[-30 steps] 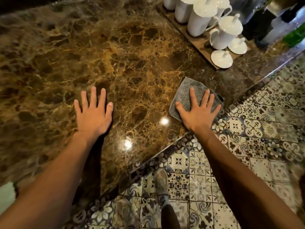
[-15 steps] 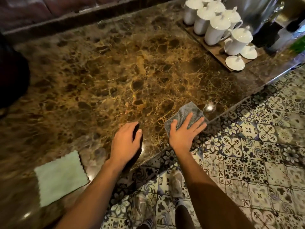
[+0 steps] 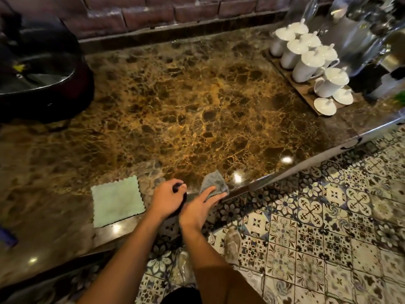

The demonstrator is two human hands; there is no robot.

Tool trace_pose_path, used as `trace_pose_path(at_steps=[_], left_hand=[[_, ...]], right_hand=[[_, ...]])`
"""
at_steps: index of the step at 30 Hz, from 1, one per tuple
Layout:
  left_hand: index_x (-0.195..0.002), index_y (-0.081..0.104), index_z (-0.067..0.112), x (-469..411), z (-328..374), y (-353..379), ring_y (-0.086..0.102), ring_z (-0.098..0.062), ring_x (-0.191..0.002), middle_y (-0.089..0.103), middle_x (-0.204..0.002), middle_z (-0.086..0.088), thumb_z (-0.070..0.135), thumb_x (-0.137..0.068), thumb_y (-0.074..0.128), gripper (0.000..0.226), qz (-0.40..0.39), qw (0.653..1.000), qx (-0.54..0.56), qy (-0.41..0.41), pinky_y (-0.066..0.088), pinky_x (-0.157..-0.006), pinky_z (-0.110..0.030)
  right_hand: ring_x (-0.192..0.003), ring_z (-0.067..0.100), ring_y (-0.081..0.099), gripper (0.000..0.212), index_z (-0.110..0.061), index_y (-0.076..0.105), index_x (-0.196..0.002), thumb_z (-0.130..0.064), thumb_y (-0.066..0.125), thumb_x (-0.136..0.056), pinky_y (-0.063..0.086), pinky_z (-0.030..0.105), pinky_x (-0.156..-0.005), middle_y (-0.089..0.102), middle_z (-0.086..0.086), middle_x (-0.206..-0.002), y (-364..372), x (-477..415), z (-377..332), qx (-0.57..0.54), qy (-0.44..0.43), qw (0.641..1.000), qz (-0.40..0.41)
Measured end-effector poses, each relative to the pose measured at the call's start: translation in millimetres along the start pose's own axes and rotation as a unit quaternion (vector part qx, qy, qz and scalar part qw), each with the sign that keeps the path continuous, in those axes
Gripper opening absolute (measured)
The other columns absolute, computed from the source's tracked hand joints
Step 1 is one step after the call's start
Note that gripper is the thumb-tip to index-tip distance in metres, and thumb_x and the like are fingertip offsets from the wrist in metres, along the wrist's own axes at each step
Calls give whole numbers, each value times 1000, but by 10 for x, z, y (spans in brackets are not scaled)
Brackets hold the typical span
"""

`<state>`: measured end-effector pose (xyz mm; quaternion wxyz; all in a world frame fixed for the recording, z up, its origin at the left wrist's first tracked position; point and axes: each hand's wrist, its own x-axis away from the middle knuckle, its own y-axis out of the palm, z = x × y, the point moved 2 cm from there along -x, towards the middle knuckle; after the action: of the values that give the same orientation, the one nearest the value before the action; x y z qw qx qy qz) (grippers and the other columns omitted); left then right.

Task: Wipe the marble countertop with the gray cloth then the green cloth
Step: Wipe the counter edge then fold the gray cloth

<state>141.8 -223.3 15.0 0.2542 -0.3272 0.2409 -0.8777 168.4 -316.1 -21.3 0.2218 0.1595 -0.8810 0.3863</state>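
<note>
The brown marble countertop (image 3: pixel 197 106) fills the upper part of the head view. My right hand (image 3: pixel 198 207) presses flat on the gray cloth (image 3: pixel 213 183) at the counter's front edge. My left hand (image 3: pixel 167 198) rests beside it on the edge, fingers curled, nothing in it. The green cloth (image 3: pixel 117 200) lies flat on the counter to the left of my left hand, untouched.
A wooden tray (image 3: pixel 300 93) with white lidded cups (image 3: pixel 306 62) stands at the back right. A black basin (image 3: pixel 39 84) sits at the back left. A brick wall (image 3: pixel 153 14) runs behind. Patterned floor tiles (image 3: pixel 328 216) lie below the edge.
My right hand has dragged the gray cloth left and toward the front edge. My left hand has drawn back to the edge and curled. The view has pulled back, showing the green cloth.
</note>
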Motion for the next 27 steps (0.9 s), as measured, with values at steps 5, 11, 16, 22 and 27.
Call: trace_pose_path(at_steps=[5,11,16,22,27], left_hand=[[-119,71,8,97,13,-19,68,-27,-102,72,-113,-11,29,-95,69,32,-30,993,107,-52,52,-92,-38],[-105,73,15,246,389,44,65,-12,-70,71,-80,-1,35,-89,76,26,-81,983,150,-64,51,-64,-26],[-102,73,6,223,737,39,62,-8,-58,67,-70,-1,30,-87,79,29,-68,980,176,-66,49,-58,-21],[-78,74,21,122,1109,-123,60,-17,-63,66,-63,6,16,-87,74,10,19,995,94,30,56,-74,-45],[-76,69,24,54,1504,-261,52,-1,-59,63,-73,5,9,-96,65,25,21,985,134,103,45,-59,-27]], right_hand=[[-144,38,41,58,-11,25,-162,-11,42,-106,41,43,-110,32,20,-164,-258,283,-102,-96,109,987,-73],[-118,36,65,36,-9,64,-132,-31,51,-107,55,46,-95,67,22,-129,-697,185,-231,-423,174,881,-120],[-93,28,70,37,-5,65,-130,-32,53,-107,58,39,-79,72,16,-107,-1107,-35,-477,-545,168,803,-170],[-123,30,65,41,-13,53,-148,-24,51,-108,50,47,-108,64,15,-139,-1433,-317,-747,-542,100,801,-233],[-107,25,71,33,-11,58,-140,-15,47,-109,59,35,-81,69,15,-129,-1849,-627,-981,-491,45,822,-285]])
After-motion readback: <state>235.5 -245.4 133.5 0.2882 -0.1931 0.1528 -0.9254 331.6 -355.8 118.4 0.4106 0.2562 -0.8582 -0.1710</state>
